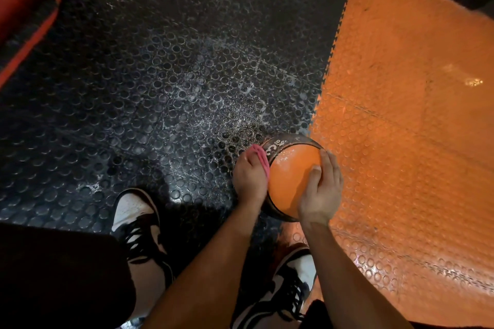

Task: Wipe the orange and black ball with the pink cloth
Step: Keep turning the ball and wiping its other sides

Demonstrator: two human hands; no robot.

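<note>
- Sitting on the floor where the two mats meet, the orange and black ball shows its orange face upward, with a black band bearing white lettering around its far side.
- Against the ball's left side, the left hand holds the pink cloth — fingers curled round it, the cloth pressed between hand and ball.
- On the ball's right side, the right hand steadies it: the fingers lie spread and nearly straight over the orange surface, the thumb resting on top.
- Left of the ball and beyond it, the black studded mat is scuffed with whitish marks; right of the ball lies the orange studded mat, joined to the black one by a toothed seam.
- Nearer than the ball — two black-and-white sneakers, the left sneaker well to its left, the right sneaker below it between the forearms.
</note>
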